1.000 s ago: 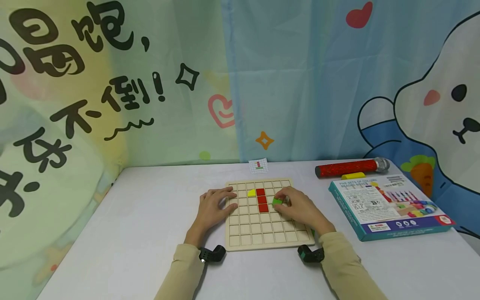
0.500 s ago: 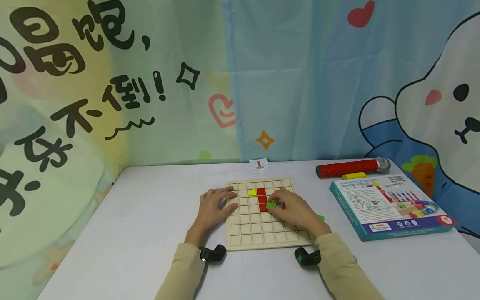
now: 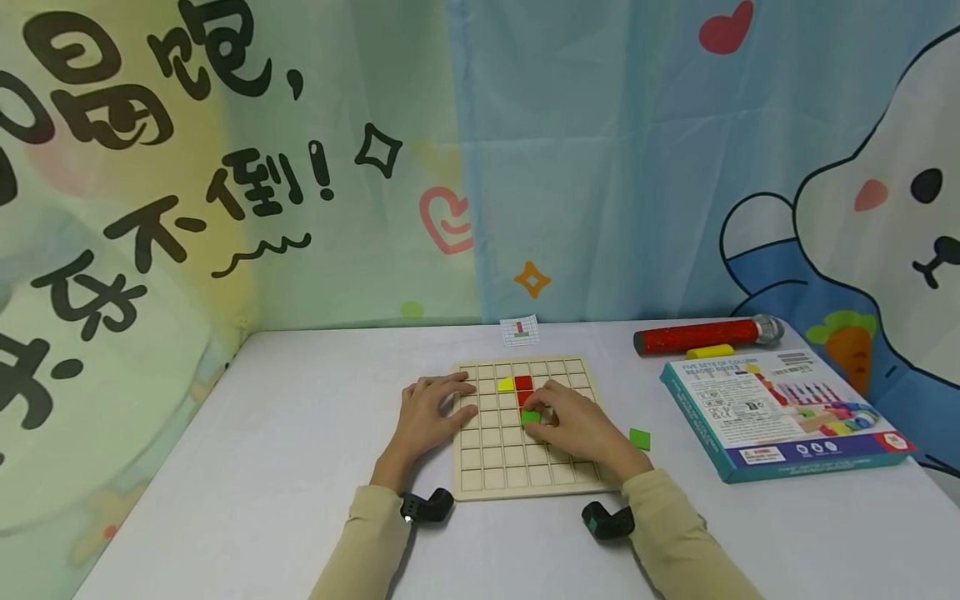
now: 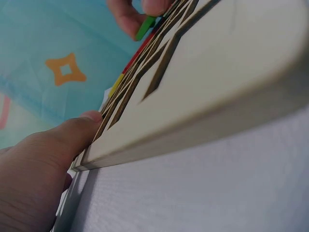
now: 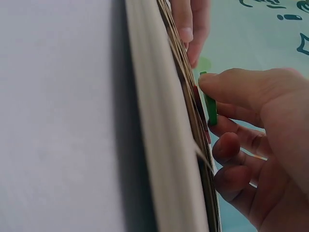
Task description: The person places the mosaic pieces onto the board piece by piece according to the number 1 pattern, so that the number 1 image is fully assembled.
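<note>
Surface (image 3: 225,475): white-covered, set before a printed curtain (image 3: 360,275); a box (image 3: 780,408) and a red microphone (image 3: 697,336) lie toward its right. Right hand (image 3: 581,425): clamped on a green tile (image 3: 531,417), held tilted over the grid board (image 3: 502,481) near red tiles (image 3: 523,383); contact beneath cannot be told. Left hand (image 3: 429,417): thumb and fingers apart, touching the board's left edge.

The right hand (image 5: 270,111) pinches a thin green piece (image 5: 211,109) between thumb and fingertips, with the other fingers curled below it. Just beside those fingertips runs the wooden board (image 5: 157,116), showing dark red (image 5: 197,98); beyond the thumb, the left hand (image 5: 190,24) reaches its far end.
</note>
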The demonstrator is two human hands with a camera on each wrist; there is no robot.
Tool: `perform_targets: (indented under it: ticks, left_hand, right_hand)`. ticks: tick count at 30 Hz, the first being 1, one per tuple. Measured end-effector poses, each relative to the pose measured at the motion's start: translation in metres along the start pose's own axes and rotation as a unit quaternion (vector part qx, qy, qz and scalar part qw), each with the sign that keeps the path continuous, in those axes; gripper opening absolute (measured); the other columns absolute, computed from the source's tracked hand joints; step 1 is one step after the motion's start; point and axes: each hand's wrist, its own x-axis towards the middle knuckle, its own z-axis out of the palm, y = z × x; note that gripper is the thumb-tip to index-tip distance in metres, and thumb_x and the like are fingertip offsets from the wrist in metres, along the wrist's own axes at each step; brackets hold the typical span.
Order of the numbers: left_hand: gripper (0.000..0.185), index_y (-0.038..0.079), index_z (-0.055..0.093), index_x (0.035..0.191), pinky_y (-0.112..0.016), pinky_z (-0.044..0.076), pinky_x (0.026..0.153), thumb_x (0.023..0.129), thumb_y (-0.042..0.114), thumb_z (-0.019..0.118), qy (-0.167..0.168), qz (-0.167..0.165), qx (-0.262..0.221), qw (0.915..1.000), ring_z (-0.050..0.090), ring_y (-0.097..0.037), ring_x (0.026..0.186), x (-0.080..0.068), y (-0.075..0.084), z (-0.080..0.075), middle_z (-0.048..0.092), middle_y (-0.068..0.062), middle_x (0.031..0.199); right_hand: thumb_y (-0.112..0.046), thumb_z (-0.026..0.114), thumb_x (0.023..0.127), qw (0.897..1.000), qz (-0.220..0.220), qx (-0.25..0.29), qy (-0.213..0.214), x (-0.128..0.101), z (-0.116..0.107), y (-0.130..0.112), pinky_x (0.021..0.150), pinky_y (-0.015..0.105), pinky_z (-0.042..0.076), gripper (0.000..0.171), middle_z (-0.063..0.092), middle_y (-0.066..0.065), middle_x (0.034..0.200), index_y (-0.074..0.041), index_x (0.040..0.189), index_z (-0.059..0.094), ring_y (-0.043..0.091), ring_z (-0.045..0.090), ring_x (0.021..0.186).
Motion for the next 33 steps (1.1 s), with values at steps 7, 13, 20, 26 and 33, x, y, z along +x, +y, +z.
perform_targets:
  ticks: [7, 13, 20, 26, 33]
  left_hand:
    - [0.032, 0.023, 0.068, 0.112, -0.054, 0.028, 0.099, 0.083, 0.037, 0.07, -0.003, -0.004, 0.004, 1.0, 0.051, -0.026, 0.117, 0.0, 0.001, 0.0, 0.057, 0.002, 0.135]
    - [0.033, 0.024, 0.067, 0.113, -0.053, 0.027, 0.101, 0.084, 0.039, 0.069, -0.016, -0.016, 0.003, 0.9997, 0.05, -0.024, 0.119, 0.001, 0.001, -0.001, 0.056, 0.004, 0.136]
    - [0.032, 0.024, 0.068, 0.113, -0.053, 0.028, 0.1, 0.084, 0.039, 0.069, -0.011, -0.011, 0.002, 0.9999, 0.051, -0.024, 0.118, 0.0, 0.0, 0.0, 0.057, 0.004, 0.135]
    - [0.032, 0.022, 0.068, 0.111, -0.054, 0.028, 0.099, 0.083, 0.037, 0.07, -0.004, -0.007, 0.002, 1.0, 0.051, -0.025, 0.117, 0.0, 0.002, -0.001, 0.058, 0.002, 0.135]
    - [0.032, 0.022, 0.068, 0.112, -0.054, 0.027, 0.101, 0.083, 0.036, 0.07, -0.012, -0.014, -0.002, 0.9998, 0.051, -0.027, 0.119, 0.001, 0.004, -0.002, 0.057, 0.001, 0.135]
  right_hand:
    - [-0.027, 0.071, 0.083, 0.999, -0.037, -0.014, -0.002, -0.001, 0.003, -0.007, 0.063, 0.023, 0.039, 0.021, 0.055, -0.002, 0.091, -0.017, 0.101, 0.066, 0.009, 0.047, 0.073]
    - [-0.028, 0.071, 0.083, 0.998, -0.058, -0.033, -0.012, -0.002, 0.006, -0.012, 0.068, 0.024, 0.041, 0.023, 0.054, -0.005, 0.09, -0.016, 0.102, 0.066, 0.008, 0.048, 0.077]
    - [-0.029, 0.07, 0.084, 0.997, -0.061, -0.041, -0.02, -0.003, 0.009, -0.015, 0.075, 0.028, 0.046, 0.023, 0.055, -0.007, 0.096, -0.018, 0.103, 0.066, 0.007, 0.052, 0.082]
    - [-0.029, 0.07, 0.084, 0.997, -0.059, -0.034, -0.033, -0.002, 0.011, -0.017, 0.064, 0.021, 0.039, 0.023, 0.054, -0.007, 0.094, -0.018, 0.104, 0.067, 0.007, 0.046, 0.073]
    - [-0.029, 0.07, 0.085, 0.997, -0.056, -0.036, -0.037, -0.003, 0.011, -0.019, 0.061, 0.021, 0.037, 0.024, 0.053, -0.007, 0.093, -0.018, 0.105, 0.067, 0.008, 0.044, 0.071]
